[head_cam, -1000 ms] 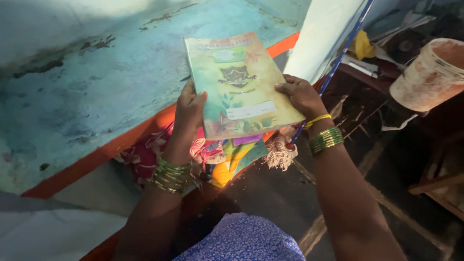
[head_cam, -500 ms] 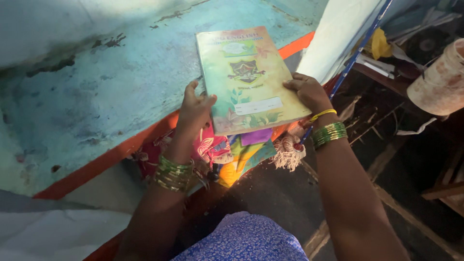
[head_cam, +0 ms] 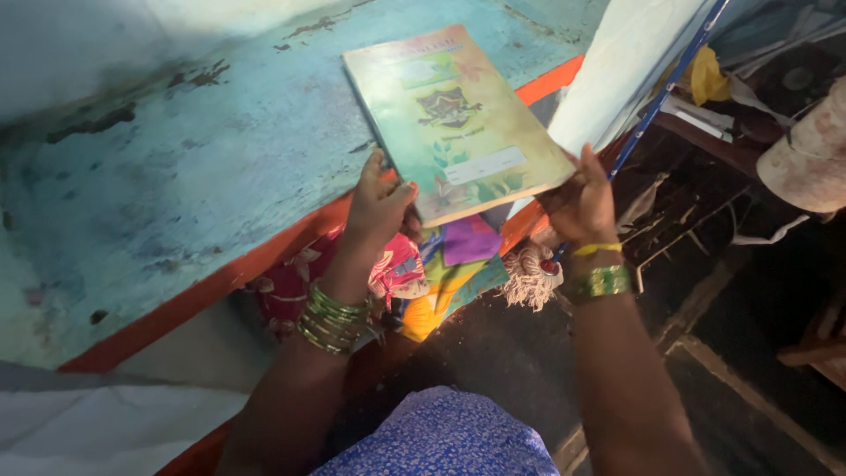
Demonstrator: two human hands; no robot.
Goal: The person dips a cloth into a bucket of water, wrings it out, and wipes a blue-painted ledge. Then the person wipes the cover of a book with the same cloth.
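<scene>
Head view
Book: thin green-yellow notebook point(head_cam: 454, 119) with a crest on its cover, held tilted over the worn turquoise ledge point(head_cam: 176, 167).
Left hand point(head_cam: 379, 207): closed on the book's lower left corner; green bangles at the wrist.
Right hand point(head_cam: 582, 203): pinching the lower right edge, fingers up.
Below: bright patterned cloth bundle point(head_cam: 423, 273) and a tassel point(head_cam: 529, 275) under the orange edge.
Right: pale bucket point(head_cam: 811, 154), half out of view.

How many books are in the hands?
1. A green-and-yellow softcover book, held over the worn turquoise ledge, left hand at its near-left corner, right hand at its near-right corner. Another could be hidden beneath it; none shows.
</scene>
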